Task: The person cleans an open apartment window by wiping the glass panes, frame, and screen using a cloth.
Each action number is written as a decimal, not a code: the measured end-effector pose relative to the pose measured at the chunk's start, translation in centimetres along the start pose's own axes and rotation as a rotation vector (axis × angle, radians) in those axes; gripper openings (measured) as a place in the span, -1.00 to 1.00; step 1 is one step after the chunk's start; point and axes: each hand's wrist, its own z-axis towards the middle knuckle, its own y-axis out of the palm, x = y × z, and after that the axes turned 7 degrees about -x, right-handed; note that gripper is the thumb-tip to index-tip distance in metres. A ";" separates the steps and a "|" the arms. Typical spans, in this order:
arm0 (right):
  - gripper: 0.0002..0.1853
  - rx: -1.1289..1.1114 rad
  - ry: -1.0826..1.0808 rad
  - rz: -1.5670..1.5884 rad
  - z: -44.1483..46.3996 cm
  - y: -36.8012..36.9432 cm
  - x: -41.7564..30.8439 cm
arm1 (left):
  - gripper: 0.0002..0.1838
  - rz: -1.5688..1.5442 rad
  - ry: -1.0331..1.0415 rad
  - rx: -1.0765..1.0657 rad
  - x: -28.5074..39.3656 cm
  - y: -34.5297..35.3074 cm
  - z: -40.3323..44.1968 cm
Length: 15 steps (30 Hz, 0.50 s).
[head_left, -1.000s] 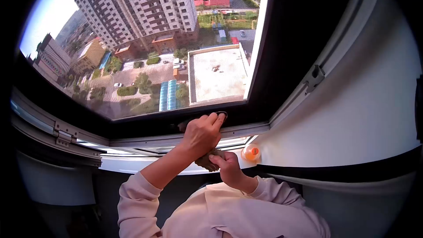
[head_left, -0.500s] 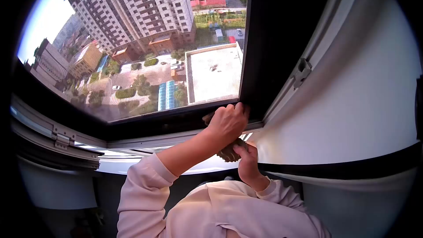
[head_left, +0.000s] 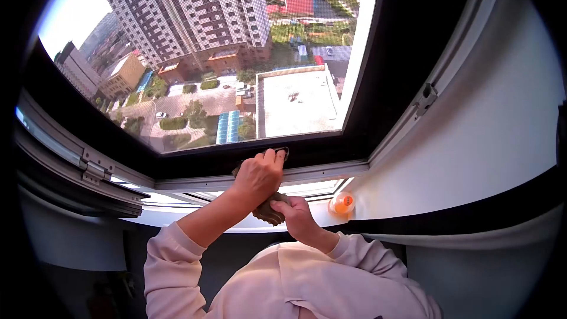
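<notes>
My left hand (head_left: 260, 175) is closed on a brownish cloth (head_left: 270, 211) and presses it to the dark lower bar of the window frame (head_left: 313, 149). A bit of the cloth shows at the left of the knuckles, and the part under the palm is hidden. Just below, my right hand (head_left: 298, 217) pinches the bunched, hanging end of the same cloth, thumb on top. Beyond the bar is the window's mesh screen (head_left: 201, 88), with buildings outside seen through it.
An orange bottle (head_left: 341, 203) stands on the white sill at the right. A metal latch piece (head_left: 425, 99) juts from the right frame, and a hinge (head_left: 95, 171) sits at the left. A white wall (head_left: 472, 147) rises on the right.
Both hands have moved left along the lower bar with the cloth, away from the right corner. The orange bottle has come into sight, and the view has shifted slightly.
</notes>
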 end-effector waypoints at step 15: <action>-0.70 -0.184 0.202 -0.218 6.8 9.0 4.0 | -0.61 0.011 -0.365 -0.129 -10.5 -1.6 -10.5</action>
